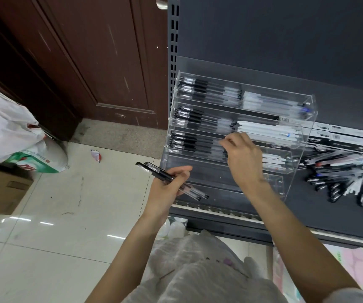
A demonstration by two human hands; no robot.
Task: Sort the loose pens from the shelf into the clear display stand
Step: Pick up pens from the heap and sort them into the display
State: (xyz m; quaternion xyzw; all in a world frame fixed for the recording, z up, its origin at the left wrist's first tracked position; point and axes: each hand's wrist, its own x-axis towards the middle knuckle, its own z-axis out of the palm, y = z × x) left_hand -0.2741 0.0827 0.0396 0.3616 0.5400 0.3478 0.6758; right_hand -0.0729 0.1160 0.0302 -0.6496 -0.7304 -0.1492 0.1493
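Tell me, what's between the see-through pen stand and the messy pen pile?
Head view: only bare dark shelf separates the clear display stand from the loose pens.

My clear plastic display stand (237,127) gleams on the matt dark metal shelf (307,204); pens (171,180) in my grip — glossy plastic — above shiny floor tiles (66,215) and a scuffed wooden door (84,51).

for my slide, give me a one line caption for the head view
Left hand holds a bundle of black pens while the right hand reaches into the clear display stand beside loose pens on the shelf.
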